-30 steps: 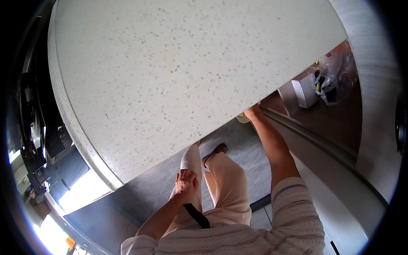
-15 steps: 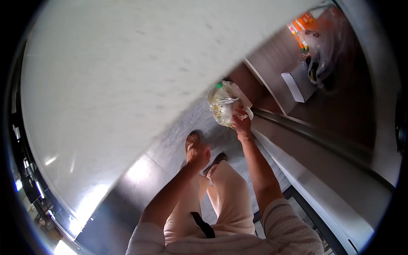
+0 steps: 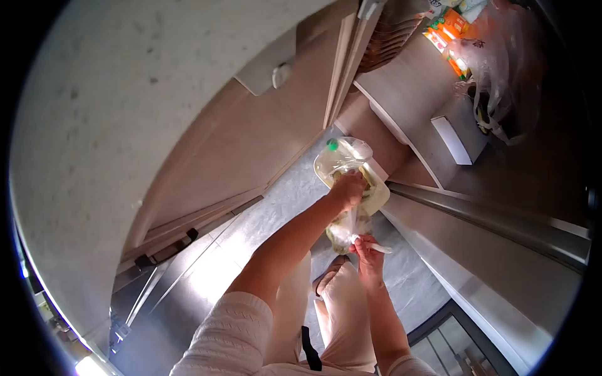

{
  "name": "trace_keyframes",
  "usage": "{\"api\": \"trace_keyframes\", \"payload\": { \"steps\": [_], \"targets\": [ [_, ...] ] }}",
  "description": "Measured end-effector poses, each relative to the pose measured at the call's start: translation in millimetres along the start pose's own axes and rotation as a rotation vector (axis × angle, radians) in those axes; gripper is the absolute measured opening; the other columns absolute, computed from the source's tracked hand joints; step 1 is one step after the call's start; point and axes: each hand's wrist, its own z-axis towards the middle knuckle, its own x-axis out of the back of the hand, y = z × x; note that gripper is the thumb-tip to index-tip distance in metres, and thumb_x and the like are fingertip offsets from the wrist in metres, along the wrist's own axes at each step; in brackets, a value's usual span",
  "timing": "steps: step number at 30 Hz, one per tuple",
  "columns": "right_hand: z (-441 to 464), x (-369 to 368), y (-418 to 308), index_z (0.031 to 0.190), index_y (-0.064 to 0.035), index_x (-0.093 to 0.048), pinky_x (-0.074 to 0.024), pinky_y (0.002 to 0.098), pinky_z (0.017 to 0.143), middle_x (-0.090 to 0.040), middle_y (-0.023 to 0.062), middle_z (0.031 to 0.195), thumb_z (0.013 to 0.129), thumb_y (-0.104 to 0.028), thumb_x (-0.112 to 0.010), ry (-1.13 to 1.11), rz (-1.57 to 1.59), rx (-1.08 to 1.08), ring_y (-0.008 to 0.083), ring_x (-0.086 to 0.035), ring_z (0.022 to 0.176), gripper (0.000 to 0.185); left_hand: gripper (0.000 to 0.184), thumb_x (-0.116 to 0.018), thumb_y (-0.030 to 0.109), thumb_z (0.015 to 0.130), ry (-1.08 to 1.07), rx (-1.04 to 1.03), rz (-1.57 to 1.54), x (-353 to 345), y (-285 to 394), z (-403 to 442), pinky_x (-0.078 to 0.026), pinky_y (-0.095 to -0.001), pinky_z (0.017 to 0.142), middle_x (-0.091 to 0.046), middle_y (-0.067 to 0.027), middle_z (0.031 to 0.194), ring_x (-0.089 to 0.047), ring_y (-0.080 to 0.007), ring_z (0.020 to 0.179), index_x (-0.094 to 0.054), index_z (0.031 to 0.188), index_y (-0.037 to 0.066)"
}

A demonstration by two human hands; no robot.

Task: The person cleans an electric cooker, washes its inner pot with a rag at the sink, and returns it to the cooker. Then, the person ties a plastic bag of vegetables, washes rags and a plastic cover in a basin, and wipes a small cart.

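A pale plastic bin stands on the floor below me, with crumpled clear plastic, a green spot and yellowish contents inside. My left hand reaches over it, its fingers curled down among the contents; what they grip is hidden. Nearer to my legs, my right hand is closed on the gathered neck of a clear plastic bag. Something pale yellow-green shows through that bag. A white end of the plastic sticks out to the right of my fingers.
An open cabinet at upper right holds orange packets, a clear plastic bag and a white box. A pale countertop fills the left, above a cabinet door. My feet are on grey tiled floor.
My right hand has moved from the bin towards my legs with the bag. My left hand has moved up and right from above my feet into the bin. The view has shifted, revealing the cabinet door.
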Motion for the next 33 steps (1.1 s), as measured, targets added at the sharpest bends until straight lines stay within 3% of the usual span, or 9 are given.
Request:
{"api": "trace_keyframes", "payload": {
  "steps": [3, 6, 9, 11, 13, 16, 19, 23, 33],
  "targets": [
    [-16.1, 9.1, 6.8, 0.089, -0.0029, -0.058, -0.0475, 0.0247, 0.064, -0.059, 0.0053, 0.080, 0.081, -0.009, -0.064, -0.059, 0.029, -0.097, 0.0118, -0.056, 0.068, 0.012, 0.027, -0.059, 0.011, 0.063, -0.076, 0.224, -0.111, 33.1, 0.7, 22.2, -0.045, -0.0365, 0.081, -0.056, -0.0078, 0.092, -0.053, -0.0273, 0.097, -0.061, 0.090, 0.012],
    [-46.3, 16.8, 38.3, 0.090, -0.0016, -0.057, -0.0477, 0.0261, 0.065, -0.060, 0.0072, 0.080, 0.082, -0.010, -0.064, -0.099, 0.035, -0.233, 0.0137, -0.057, 0.069, 0.013, 0.026, -0.052, 0.011, 0.073, -0.173, 0.227, 0.105, 15.3, -24.3, 44.1, -0.044, -0.0428, 0.084, -0.056, -0.0145, 0.112, -0.054, -0.0322, 0.103, -0.058, 0.098, 0.006],
    [-50.7, 25.5, 52.0, 0.093, -0.0020, -0.059, -0.0475, 0.0245, 0.065, -0.061, 0.0043, 0.079, 0.082, -0.013, -0.064, -0.173, 0.082, -0.247, 0.0112, -0.058, 0.069, 0.016, 0.027, -0.041, 0.015, 0.083, 0.067, 0.423, 0.252, 7.4, -53.0, 54.4, -0.042, -0.0450, 0.086, -0.057, -0.0173, 0.110, -0.053, -0.0339, 0.102, -0.055, 0.102, 0.001],
    [-52.1, 32.4, 59.1, 0.093, -0.0010, -0.059, -0.0477, 0.0247, 0.065, -0.061, 0.0050, 0.079, 0.083, -0.014, -0.063, -0.168, 0.060, -0.238, 0.0118, -0.058, 0.067, 0.017, 0.028, -0.040, 0.016, 0.085, 0.211, 0.586, 0.054, 20.5, -51.2, 52.5, -0.042, -0.0450, 0.086, -0.058, -0.0162, 0.107, -0.054, -0.0322, 0.102, -0.055, 0.105, 0.003],
    [-56.4, 36.9, 59.0, 0.092, -0.0006, -0.058, -0.0478, 0.0249, 0.064, -0.061, 0.0053, 0.078, 0.083, -0.014, -0.063, -0.155, 0.019, -0.254, 0.0120, -0.058, 0.066, 0.017, 0.027, -0.041, 0.019, 0.086, 0.202, 0.314, 0.339, -6.4, -81.8, 52.8, -0.044, -0.0440, 0.083, -0.058, -0.0162, 0.104, -0.056, -0.0309, 0.098, -0.056, 0.106, 0.008],
    [-62.6, 37.6, 49.4, 0.092, 0.0000, -0.058, -0.0478, 0.0251, 0.065, -0.060, 0.0055, 0.078, 0.083, -0.013, -0.063, -0.117, 0.039, -0.274, 0.0125, -0.058, 0.066, 0.017, 0.025, -0.046, 0.012, 0.082, 0.006, 0.601, -0.103, 12.9, -74.5, 57.2, -0.047, -0.0436, 0.077, -0.059, -0.0152, 0.101, -0.057, -0.0321, 0.097, -0.057, 0.105, 0.008],
    [-63.0, 33.2, 16.1, 0.092, -0.0019, -0.058, -0.0473, 0.0242, 0.068, -0.061, 0.0064, 0.080, 0.083, -0.010, -0.061, -0.139, 0.059, -0.279, 0.0133, -0.058, 0.070, 0.012, 0.025, -0.055, 0.011, 0.075, -0.105, 0.353, 0.183, 12.8, -65.3, 45.7, -0.046, -0.0448, 0.077, -0.061, -0.0157, 0.097, -0.058, -0.0340, 0.092, -0.059, 0.100, 0.007],
    [-56.2, 30.3, -16.6, 0.092, -0.0010, -0.058, -0.0471, 0.0240, 0.069, -0.061, 0.0053, 0.078, 0.083, -0.012, -0.063, -0.092, -0.082, -0.129, 0.0124, -0.057, 0.070, 0.015, 0.030, -0.063, 0.016, 0.067, -0.169, 0.263, -0.029, 27.2, -41.5, 32.1, -0.046, -0.0426, 0.076, -0.061, -0.0155, 0.094, -0.059, -0.0320, 0.087, -0.060, 0.095, 0.005],
    [-31.8, 15.8, -84.4, 0.092, -0.0002, -0.059, -0.0482, 0.0241, 0.066, -0.059, 0.0031, 0.080, 0.083, -0.015, -0.063, -0.066, -0.428, 0.135, 0.0106, -0.056, 0.069, 0.018, 0.025, -0.065, 0.020, 0.070, 0.435, 0.259, -0.239, 54.7, 37.1, -101.7, -0.049, -0.0361, 0.059, -0.059, -0.0095, 0.084, -0.060, -0.0281, 0.066, -0.060, 0.091, 0.007]
  ]
}}
